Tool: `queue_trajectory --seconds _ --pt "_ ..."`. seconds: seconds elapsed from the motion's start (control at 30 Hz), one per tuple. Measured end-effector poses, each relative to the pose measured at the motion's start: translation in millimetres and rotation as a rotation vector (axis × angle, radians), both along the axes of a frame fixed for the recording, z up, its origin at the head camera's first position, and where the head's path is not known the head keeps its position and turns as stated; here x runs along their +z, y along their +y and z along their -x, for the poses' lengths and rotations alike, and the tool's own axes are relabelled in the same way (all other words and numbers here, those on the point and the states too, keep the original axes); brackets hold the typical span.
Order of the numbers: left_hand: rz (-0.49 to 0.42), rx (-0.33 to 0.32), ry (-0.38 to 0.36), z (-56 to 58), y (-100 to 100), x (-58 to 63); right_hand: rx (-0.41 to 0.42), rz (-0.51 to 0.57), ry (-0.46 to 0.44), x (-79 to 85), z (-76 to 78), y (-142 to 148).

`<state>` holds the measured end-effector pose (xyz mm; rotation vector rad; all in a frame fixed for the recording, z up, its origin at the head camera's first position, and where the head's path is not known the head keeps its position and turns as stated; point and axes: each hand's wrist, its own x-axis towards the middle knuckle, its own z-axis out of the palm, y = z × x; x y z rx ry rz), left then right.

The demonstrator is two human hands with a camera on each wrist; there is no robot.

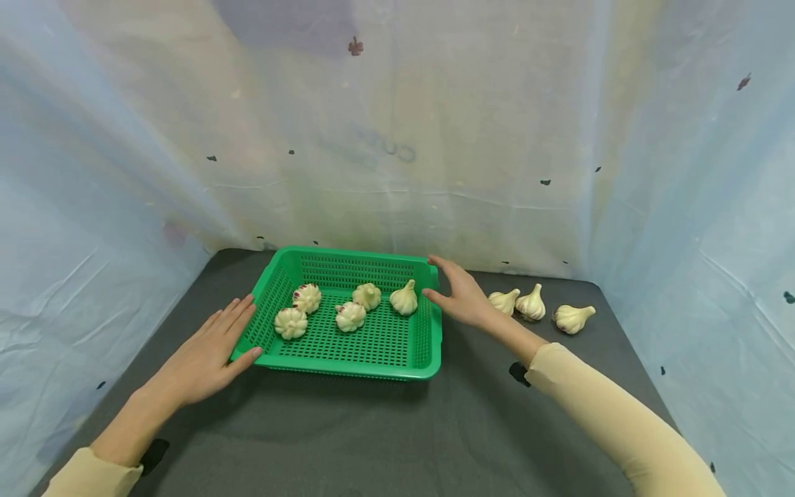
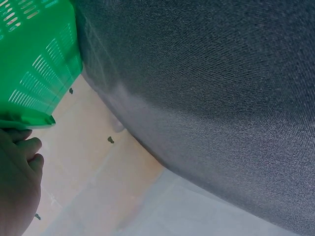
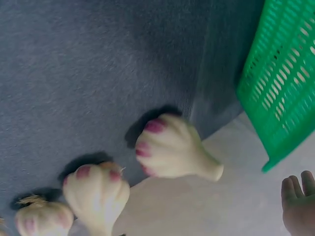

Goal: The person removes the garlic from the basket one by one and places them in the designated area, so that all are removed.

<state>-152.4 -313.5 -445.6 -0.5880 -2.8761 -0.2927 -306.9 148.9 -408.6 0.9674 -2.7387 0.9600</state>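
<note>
A green perforated plastic basket (image 1: 348,374) stands on the dark tabletop with several garlic bulbs (image 1: 350,317) inside, some showing purple marks. My left hand (image 1: 208,352) lies along its left side, fingers straight at the rim and thumb at the near corner. In the left wrist view, the fingers (image 2: 30,150) show right beside the basket's edge (image 2: 37,118). At the opposite side, my right hand (image 1: 462,293) is spread at the right rim, thumb and fingers apart with nothing between them. The right wrist view shows its fingertips (image 3: 294,187) just off the basket (image 3: 275,98).
More garlic bulbs lie on the table to the right, behind my right forearm: one bulb (image 1: 573,319) apart, others such as this bulb (image 1: 531,302) close together. Pale plastic sheeting (image 1: 397,138) with small dark spots hangs behind and on both sides of the dark table (image 1: 348,442).
</note>
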Motion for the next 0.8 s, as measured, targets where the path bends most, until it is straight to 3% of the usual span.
queue_trajectory --seconds 0.4,0.6,0.8 --pt "0.006 0.007 -0.004 -0.1 0.4 2.0 0.117 -0.259 0.031 -8.8 17.0 -38.0" --pt "0.005 0.011 -0.007 -0.3 1.3 1.0 0.157 -0.444 -0.014 -6.6 29.7 -47.8" --pt "0.001 0.01 -0.011 0.2 1.6 1.8 0.216 -0.528 -0.056 -3.1 42.8 -53.2"
